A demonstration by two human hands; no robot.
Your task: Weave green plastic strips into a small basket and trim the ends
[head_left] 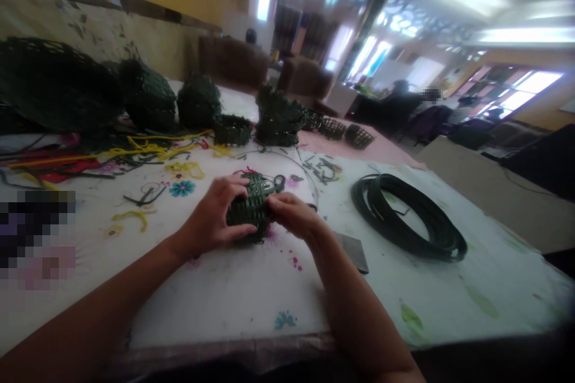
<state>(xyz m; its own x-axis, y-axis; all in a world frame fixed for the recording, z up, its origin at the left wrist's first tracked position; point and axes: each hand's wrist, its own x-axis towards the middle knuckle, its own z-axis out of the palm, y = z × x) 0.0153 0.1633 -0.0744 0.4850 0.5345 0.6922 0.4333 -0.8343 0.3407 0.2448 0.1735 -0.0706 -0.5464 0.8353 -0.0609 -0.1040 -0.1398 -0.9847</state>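
A small dark green woven basket (pixel 246 206) lies on the flowered white tablecloth (pixel 215 299), between my hands. My left hand (pixel 213 210) is wrapped around its left side, thumb along the near edge and fingers over the far part. At the basket's right edge, the fingers of my right hand (pixel 290 210) are pinched together on the weave or a strip of it; the exact spot is too small to tell. A thin strip curves from the basket's far side round to the right of my right hand. Some red strands show behind the basket.
A coil of dark green strip (pixel 363 215) lies at the right, near a flat grey piece (pixel 354 253). Several woven baskets (pixel 278 116) line the back. Yellow strands (pixel 184 169) and green scraps (pixel 326 169) are scattered about. People sit in the far background.
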